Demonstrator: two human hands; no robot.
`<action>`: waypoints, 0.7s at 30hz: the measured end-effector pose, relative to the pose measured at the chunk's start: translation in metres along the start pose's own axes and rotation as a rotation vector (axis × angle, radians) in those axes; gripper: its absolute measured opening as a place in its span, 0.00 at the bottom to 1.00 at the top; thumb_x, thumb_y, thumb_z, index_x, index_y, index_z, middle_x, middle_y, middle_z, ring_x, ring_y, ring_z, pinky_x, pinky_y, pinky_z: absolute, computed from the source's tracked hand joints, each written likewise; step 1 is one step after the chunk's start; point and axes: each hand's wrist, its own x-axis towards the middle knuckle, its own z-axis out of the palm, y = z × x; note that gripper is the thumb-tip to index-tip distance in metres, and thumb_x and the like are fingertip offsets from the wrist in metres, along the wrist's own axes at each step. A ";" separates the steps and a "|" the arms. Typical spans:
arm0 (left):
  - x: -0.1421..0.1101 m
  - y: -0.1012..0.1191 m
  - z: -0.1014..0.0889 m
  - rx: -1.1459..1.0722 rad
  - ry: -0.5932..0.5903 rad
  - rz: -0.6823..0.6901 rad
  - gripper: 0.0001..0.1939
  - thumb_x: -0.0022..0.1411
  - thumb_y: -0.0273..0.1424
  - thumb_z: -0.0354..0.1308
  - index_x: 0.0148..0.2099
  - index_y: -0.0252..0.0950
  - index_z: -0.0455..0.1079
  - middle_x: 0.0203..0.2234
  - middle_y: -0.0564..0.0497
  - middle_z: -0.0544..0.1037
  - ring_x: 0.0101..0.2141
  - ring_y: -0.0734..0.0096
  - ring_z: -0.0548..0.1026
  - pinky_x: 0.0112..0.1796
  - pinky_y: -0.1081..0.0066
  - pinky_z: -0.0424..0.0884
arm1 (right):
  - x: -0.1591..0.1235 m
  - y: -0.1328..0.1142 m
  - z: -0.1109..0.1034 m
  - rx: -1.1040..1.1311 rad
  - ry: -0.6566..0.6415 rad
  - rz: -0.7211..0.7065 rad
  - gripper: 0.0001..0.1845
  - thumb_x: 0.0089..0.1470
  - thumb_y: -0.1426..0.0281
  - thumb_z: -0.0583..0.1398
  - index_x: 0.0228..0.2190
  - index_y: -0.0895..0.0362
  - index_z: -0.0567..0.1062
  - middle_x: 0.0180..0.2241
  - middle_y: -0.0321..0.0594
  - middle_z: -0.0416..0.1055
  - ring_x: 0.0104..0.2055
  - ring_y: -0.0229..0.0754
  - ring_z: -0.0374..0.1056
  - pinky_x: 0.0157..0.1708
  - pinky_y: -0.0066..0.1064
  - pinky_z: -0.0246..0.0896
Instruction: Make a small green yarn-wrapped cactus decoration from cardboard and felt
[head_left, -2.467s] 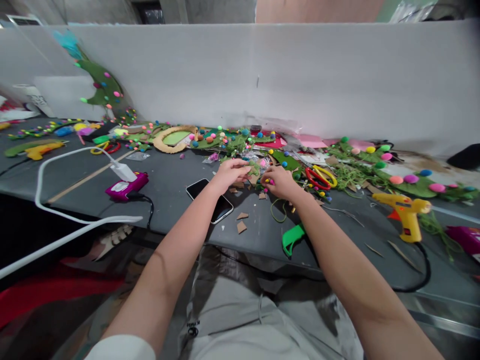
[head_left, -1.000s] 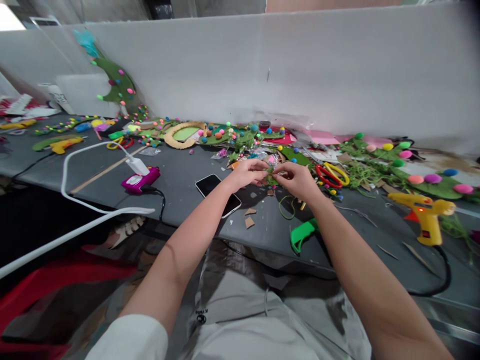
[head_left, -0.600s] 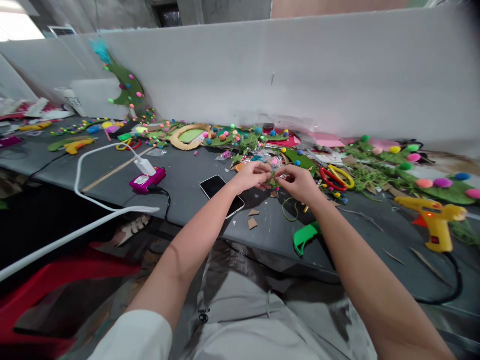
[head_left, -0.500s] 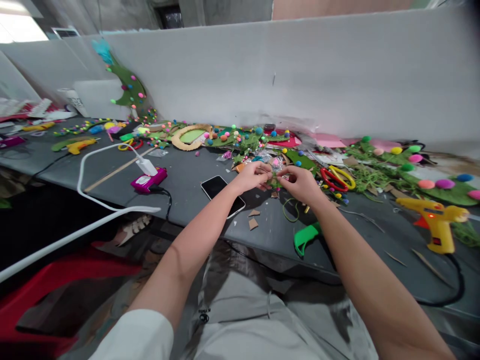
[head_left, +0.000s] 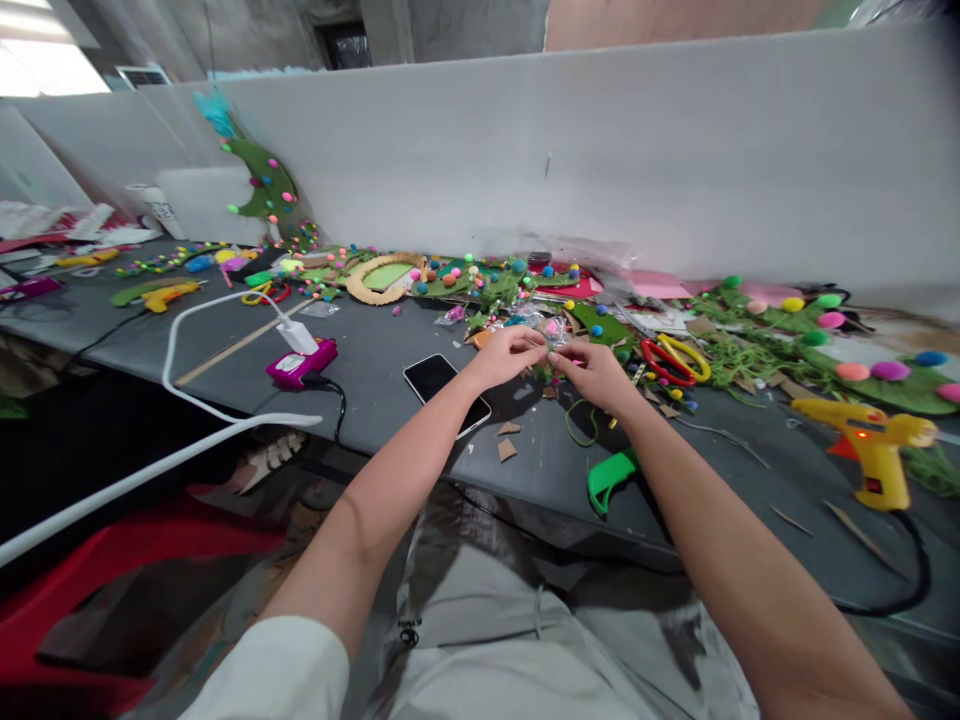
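My left hand and my right hand meet over the middle of the grey table, fingertips pinched and nearly touching. Whatever lies between the fingers is too small and too covered to name; bits of green show just under them. Close to my left wrist lies a phone, partly covered by the forearm. A loop of green string rests below my right hand. Red-handled scissors and yellow-handled scissors lie to its right. Near my right forearm is a green plastic handle, partly hidden.
A yellow glue gun with a lit red light lies at the right. To the left stands a magenta power adapter with a white plug and cable. Pompom-covered green felt pieces and a tan ring line the white partition.
My fingertips have come closer together, the right hand shifting slightly left. The view has tilted a little; the things on the table stay where they were.
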 end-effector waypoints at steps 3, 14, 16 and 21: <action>0.000 0.000 0.000 -0.043 -0.026 -0.015 0.11 0.60 0.25 0.65 0.46 0.29 0.73 0.32 0.47 0.80 0.33 0.72 0.79 0.37 0.71 0.72 | -0.001 0.002 -0.001 -0.012 0.013 -0.004 0.15 0.57 0.58 0.60 0.31 0.57 0.80 0.30 0.41 0.79 0.33 0.45 0.73 0.36 0.37 0.67; 0.001 0.000 -0.001 -0.049 -0.080 -0.064 0.15 0.53 0.17 0.62 0.45 0.28 0.75 0.29 0.48 0.81 0.32 0.70 0.79 0.37 0.69 0.73 | -0.004 -0.003 -0.003 -0.077 0.025 -0.007 0.14 0.57 0.60 0.62 0.36 0.57 0.82 0.35 0.43 0.81 0.35 0.45 0.74 0.37 0.36 0.66; 0.002 0.000 -0.001 -0.068 -0.075 -0.049 0.14 0.52 0.17 0.63 0.43 0.28 0.75 0.29 0.48 0.80 0.32 0.71 0.79 0.36 0.71 0.73 | -0.004 -0.003 -0.004 -0.079 0.040 -0.011 0.14 0.57 0.60 0.62 0.37 0.57 0.82 0.35 0.43 0.81 0.35 0.45 0.74 0.37 0.36 0.66; 0.002 0.000 -0.003 -0.114 -0.071 -0.021 0.11 0.52 0.19 0.64 0.41 0.29 0.74 0.28 0.50 0.79 0.28 0.76 0.76 0.32 0.73 0.71 | -0.004 -0.003 -0.005 -0.047 0.035 -0.011 0.15 0.58 0.59 0.62 0.37 0.57 0.81 0.35 0.44 0.81 0.36 0.45 0.74 0.36 0.36 0.66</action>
